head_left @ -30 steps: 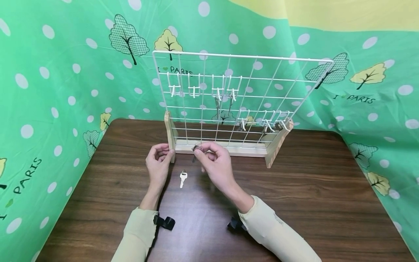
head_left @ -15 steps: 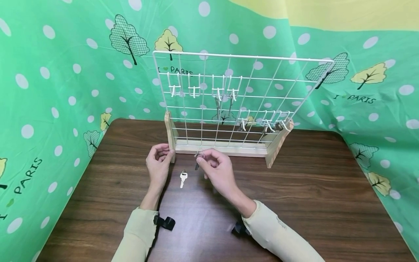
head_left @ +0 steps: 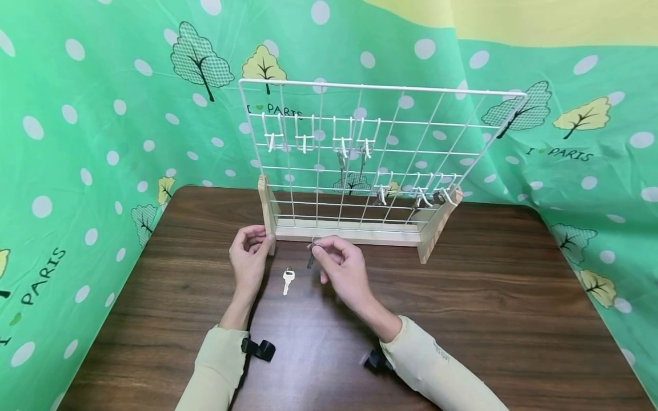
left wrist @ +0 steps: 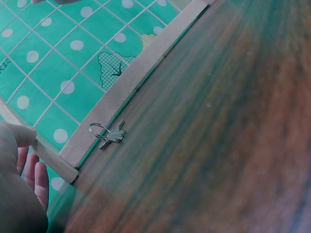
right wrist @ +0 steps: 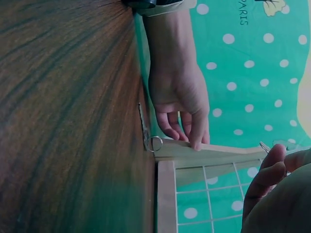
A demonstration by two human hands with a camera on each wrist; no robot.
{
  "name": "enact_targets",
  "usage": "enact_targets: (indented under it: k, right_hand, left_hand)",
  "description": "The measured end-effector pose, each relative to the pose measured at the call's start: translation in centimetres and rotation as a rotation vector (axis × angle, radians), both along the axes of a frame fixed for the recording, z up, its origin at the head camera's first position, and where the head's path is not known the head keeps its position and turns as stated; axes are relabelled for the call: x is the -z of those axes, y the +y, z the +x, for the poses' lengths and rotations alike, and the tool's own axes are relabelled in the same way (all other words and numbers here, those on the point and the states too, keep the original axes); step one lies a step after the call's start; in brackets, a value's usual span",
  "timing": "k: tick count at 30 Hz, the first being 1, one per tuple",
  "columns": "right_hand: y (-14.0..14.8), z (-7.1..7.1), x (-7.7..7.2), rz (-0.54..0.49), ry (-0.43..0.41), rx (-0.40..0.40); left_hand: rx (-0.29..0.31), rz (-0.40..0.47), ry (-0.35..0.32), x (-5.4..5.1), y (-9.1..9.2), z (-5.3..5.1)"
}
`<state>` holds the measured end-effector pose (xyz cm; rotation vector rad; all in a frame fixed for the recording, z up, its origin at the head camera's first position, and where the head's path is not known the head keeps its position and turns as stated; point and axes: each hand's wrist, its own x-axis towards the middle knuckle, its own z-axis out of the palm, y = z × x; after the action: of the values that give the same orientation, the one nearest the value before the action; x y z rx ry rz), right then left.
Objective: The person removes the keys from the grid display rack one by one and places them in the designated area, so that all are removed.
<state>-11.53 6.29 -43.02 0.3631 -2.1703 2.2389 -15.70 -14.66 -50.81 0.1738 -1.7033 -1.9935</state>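
Observation:
My left hand (head_left: 249, 255) grips the left wooden leg (head_left: 267, 217) of a white wire grid rack (head_left: 329, 188), thumb on its near side and fingers behind. Between thumb and fingers, my right hand (head_left: 345, 267) pinches a dark key (head_left: 311, 261) on a ring, held in front of the rack's base bar. The key points downward; its upper part is partly covered by the fingertips. On the table between both hands lies a silver key (head_left: 288, 281), its ring (left wrist: 98, 130) standing up in the left wrist view.
Several white hooks hang on the grid. Two upper left hooks (head_left: 304, 142) bear nothing visible; keys (head_left: 342, 160) hang from others, including the lower right hooks (head_left: 422, 197). A patterned green curtain (head_left: 113, 171) surrounds the brown table (head_left: 488, 297).
My right hand has come down and slightly right with the dark key, which shows more clearly below the fingers. My left hand and the silver key have stayed in place.

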Motion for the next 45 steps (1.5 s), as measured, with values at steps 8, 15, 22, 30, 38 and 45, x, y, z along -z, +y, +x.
enact_targets:
  k: [8,15,22,30,38,45]
  right_hand:
    - [-0.1,-0.1,0.5,-0.019,-0.052,-0.014]
    - [-0.1,-0.5,1.3,0.013,-0.018,0.001]
    - [0.1,-0.8,1.7,0.092,0.010,0.019]
    - [0.4,-1.5,2.1,0.109,-0.113,-0.023]
    - [0.5,-2.0,2.7,0.120,-0.167,-0.079]
    - [0.7,-2.4,3.4,0.143,-0.208,-0.125]
  left_hand:
    - [-0.001,-0.002,-0.008,0.0,-0.1,0.0]
    - [-0.003,0.000,-0.011,0.0,0.0,-0.1]
    - [0.001,-0.002,-0.008,-0.1,0.0,-0.1]
    - [0.002,-0.001,-0.008,0.0,0.0,0.0]
    - [0.000,-0.006,-0.006,0.0,-0.1,-0.1]
    - [0.003,-0.004,-0.010,0.1,-0.1,-0.1]
